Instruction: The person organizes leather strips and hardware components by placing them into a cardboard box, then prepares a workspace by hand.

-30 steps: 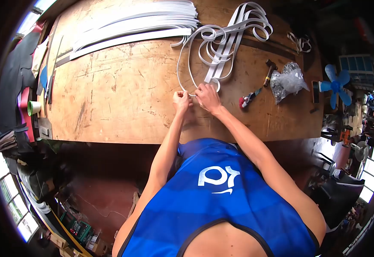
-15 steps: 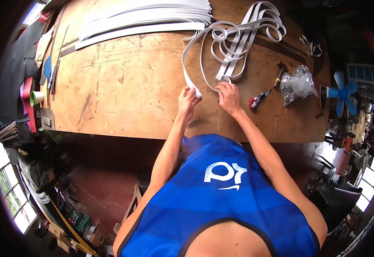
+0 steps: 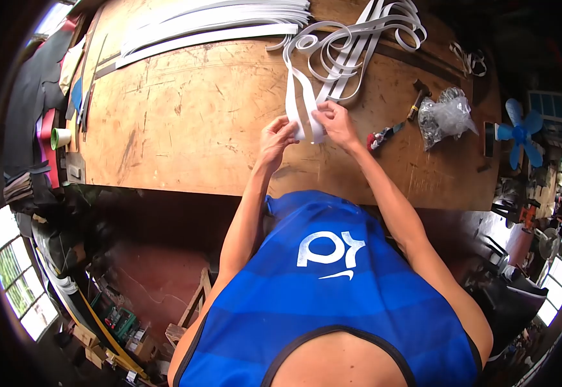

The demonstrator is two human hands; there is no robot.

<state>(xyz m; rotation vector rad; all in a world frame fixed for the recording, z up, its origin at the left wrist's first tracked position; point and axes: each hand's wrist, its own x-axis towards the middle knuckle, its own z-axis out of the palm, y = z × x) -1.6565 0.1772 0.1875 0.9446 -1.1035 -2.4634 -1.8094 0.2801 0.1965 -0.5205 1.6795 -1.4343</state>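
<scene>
Whereas the hands were farther apart half a second earlier, the left hand [image 3: 277,137] and right hand [image 3: 337,124] are now closer, pinching the left white strip [image 3: 291,98] and right white strip [image 3: 318,132] side by side over the near middle of the wooden table [image 3: 184,129]. The blue jersey [image 3: 332,303] bears a white two-letter monogram [image 3: 330,250], not surely legible, and a swoosh-like mark [image 3: 337,275].

Smooth white strips [image 3: 290,97], scratched wooden workbench [image 3: 191,122], crinkled plastic bag [image 3: 446,119] gleaming away, matt blue cloth jersey [image 3: 345,303]!
</scene>
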